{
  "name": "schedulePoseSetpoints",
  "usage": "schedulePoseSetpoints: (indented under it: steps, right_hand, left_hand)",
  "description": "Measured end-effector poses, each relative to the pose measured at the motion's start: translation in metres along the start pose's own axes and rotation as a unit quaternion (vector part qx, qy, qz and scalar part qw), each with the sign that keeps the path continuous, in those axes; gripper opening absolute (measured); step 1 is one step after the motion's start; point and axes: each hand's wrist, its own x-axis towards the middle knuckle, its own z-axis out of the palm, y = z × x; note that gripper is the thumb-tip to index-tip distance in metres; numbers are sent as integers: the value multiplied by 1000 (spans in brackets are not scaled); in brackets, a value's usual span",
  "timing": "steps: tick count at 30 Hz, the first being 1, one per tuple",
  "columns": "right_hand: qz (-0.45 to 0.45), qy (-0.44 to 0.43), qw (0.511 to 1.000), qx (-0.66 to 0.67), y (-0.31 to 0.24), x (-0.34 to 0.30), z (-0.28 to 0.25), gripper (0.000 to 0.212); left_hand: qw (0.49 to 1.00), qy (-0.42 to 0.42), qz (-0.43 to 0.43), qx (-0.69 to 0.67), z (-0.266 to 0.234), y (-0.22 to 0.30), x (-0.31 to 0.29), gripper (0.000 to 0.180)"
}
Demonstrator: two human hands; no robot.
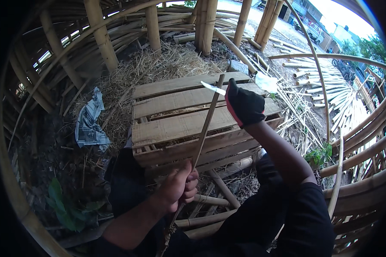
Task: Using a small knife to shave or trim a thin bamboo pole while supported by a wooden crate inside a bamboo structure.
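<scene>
My left hand (181, 185) is bare and closed around the lower part of a thin bamboo strip (206, 124) that runs up and away over a wooden pallet (176, 126). My right hand (244, 106) wears a black glove with a red edge and grips a knife. The pale blade (213, 88) points left and lies against the strip near its upper end. My knees in dark trousers frame the lower part of the view.
Dry straw (154, 64) lies behind the pallet. A crumpled blue-grey cloth (89, 122) sits at the left. Bamboo poles (101, 34) stand upright behind, and split bamboo strips (326, 92) are piled at the right. Curved bamboo pieces (360, 150) ring the spot.
</scene>
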Motion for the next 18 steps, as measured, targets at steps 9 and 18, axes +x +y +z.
schedulePoseSetpoints:
  steps: [9, 18]
  right_hand:
    - [30, -67, 994, 76, -5, -1, -8, 19]
    - [-84, -26, 979, 186, -23, -23, -26, 23]
  left_hand:
    - [1000, 7, -19, -3, -4, -3, -1, 44]
    - [999, 9, -30, -22, 4, -2, -9, 42]
